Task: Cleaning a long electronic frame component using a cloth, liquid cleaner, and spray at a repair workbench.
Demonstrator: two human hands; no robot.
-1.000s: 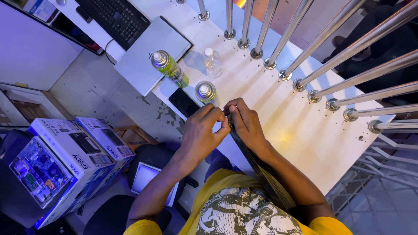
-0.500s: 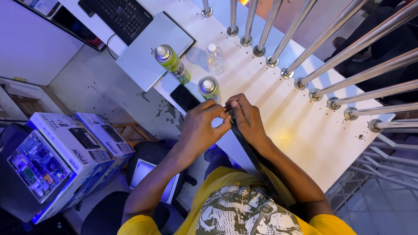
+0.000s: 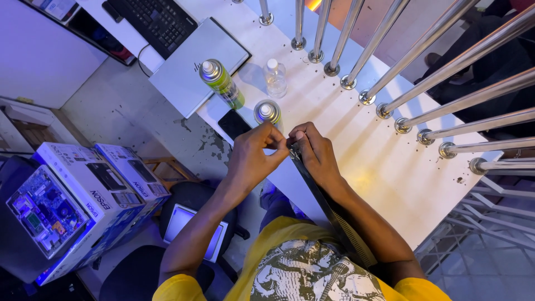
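Over a white counter point(image 3: 390, 184), the left hand point(image 3: 253, 159) and right hand point(image 3: 317, 159) pinch closed on the top end of a long, thin dark strip point(image 3: 329, 212) running toward the person's chest, seemingly light, flexible, best gripped by its edges.

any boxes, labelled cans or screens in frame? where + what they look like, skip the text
Two printer boxes: on the floor, lower left, white cartons with product photos.
Green spray can: upright at the table's edge, green label, silver top.
Second spray can: just beyond the left hand, silver top.
Clear bottle: on the table, white cap.
Closed laptop: grey, upper left.
Phone: black slab, dark screen.
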